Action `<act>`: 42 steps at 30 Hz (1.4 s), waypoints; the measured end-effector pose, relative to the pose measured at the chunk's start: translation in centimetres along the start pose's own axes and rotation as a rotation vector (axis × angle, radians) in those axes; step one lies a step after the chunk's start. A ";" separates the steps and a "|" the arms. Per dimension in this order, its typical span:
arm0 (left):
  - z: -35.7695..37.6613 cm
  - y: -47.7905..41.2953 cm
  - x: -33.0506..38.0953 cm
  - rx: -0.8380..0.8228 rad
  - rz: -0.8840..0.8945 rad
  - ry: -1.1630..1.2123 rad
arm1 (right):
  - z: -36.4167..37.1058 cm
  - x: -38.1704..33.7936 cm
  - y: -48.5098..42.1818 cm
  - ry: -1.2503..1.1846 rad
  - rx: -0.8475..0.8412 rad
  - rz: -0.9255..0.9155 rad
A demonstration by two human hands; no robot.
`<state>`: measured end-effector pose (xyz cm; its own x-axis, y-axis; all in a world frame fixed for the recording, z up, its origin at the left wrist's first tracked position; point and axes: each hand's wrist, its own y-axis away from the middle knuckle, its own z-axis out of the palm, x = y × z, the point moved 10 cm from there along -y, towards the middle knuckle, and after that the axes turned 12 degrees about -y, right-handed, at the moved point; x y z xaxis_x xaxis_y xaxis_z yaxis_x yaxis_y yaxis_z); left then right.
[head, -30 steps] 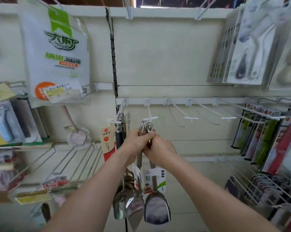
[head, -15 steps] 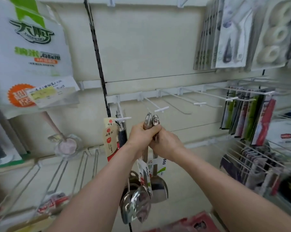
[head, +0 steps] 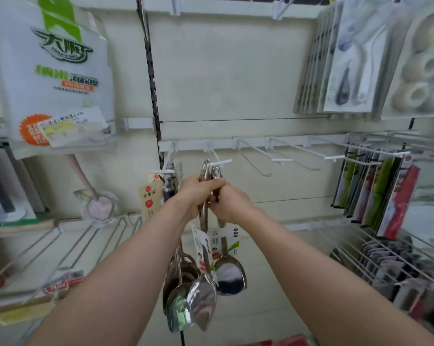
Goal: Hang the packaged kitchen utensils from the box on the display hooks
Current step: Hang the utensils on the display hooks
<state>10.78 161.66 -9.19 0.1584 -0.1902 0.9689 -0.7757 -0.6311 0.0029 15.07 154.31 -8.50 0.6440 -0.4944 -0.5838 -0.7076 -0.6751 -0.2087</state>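
Both hands meet at chest height before the display wall: the left hand [head: 198,194] is wrapped round the upper handles of two steel utensils [head: 229,275], and the right hand [head: 230,204] pinches the handles just below it. Their eyelet ends stand just beside the white tip of a display hook [head: 221,161]. White-and-green card labels [head: 224,239] on the shafts are too blurred to read. At far left a white bag [head: 61,78] bears green brush-style Chinese characters and an orange badge; a tan tag [head: 149,199] carries a red seal.
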 end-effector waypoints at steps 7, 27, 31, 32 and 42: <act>-0.1 1.0 0.8 0.017 0.003 -0.017 | 0.0 0.4 -0.3 -0.014 0.000 0.062; -0.5 4.9 -2.2 0.193 -0.119 0.137 | 3.5 -0.2 5.5 -0.340 -0.306 -0.002; 0.5 5.6 -2.0 0.137 -0.135 0.154 | 3.0 0.5 5.5 -0.386 -0.247 0.017; 0.6 5.7 -1.9 0.128 -0.134 0.158 | 2.9 0.8 5.5 -0.406 -0.246 0.030; 1.2 7.1 0.6 0.057 0.141 -0.360 | 3.2 2.4 6.3 -0.494 -0.275 0.068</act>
<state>6.05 156.17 -8.91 0.2646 -0.5237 0.8098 -0.7716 -0.6187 -0.1480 11.20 150.63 -13.76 0.3398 -0.2715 -0.9004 -0.5987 -0.8008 0.0156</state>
